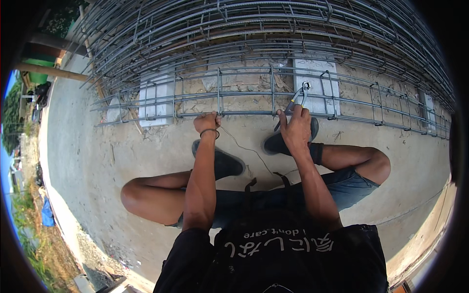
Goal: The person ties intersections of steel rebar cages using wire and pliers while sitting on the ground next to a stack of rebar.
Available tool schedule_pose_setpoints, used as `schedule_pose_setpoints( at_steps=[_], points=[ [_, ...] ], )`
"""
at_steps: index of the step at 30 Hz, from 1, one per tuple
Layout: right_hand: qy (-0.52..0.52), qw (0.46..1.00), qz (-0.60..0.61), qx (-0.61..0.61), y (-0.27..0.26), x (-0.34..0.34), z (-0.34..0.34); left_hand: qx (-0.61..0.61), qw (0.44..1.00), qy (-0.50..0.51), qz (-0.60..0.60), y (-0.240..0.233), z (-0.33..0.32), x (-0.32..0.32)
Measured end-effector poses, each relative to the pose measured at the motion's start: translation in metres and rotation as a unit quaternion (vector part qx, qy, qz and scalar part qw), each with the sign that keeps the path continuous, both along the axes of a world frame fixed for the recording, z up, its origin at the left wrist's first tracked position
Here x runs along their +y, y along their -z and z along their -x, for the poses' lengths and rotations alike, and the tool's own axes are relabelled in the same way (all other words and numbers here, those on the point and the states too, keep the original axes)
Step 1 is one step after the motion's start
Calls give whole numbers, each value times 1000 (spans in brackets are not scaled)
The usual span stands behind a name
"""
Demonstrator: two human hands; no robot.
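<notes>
My left hand (207,122) is closed on a thin tie wire (240,145) at the near bar of a steel rebar cage (245,113). The fingertips meet the bar beside a rectangular stirrup (219,91). From that hand the wire trails down past my shoe toward my lap. My right hand (297,128) grips a pair of end-cutting pincers (302,93), their jaws pointing away from me over the cage. The pincers' handles partly disappear under my fingers and palm.
Beyond the cage lies a dense stack of rebar cages (256,29). White blocks (157,99) sit beneath the near cage on the concrete floor (110,154). Wire scraps (338,135) lie about. My shoes (223,161) are close to the cage, and a wooden pole (55,71) juts in at left.
</notes>
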State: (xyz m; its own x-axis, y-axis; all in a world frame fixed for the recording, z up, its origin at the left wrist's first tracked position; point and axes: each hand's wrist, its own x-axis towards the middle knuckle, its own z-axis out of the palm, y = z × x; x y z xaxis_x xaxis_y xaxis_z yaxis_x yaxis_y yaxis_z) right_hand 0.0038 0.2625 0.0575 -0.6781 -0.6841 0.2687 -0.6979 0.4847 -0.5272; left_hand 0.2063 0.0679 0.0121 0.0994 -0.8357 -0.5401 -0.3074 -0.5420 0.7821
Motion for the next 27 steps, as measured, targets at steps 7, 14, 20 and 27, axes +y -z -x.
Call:
schedule_pose_setpoints(
  at_steps=[7, 14, 20, 27],
  points=[
    [55, 978, -129, -156, 28, -14, 28, -453, 756, 313, 355, -20, 26, 37],
    [54, 966, -199, -153, 40, -22, 40, -492, 616, 430, 439, -21, 23, 34],
    [8, 916, -283, -283, -7, -40, 47, -329, 882, 201, 270, 6, 4, -4],
    [131, 635, 279, -709, -35, -41, 1, 305, 930, -103, -178, 26, -14, 13]
  ],
)
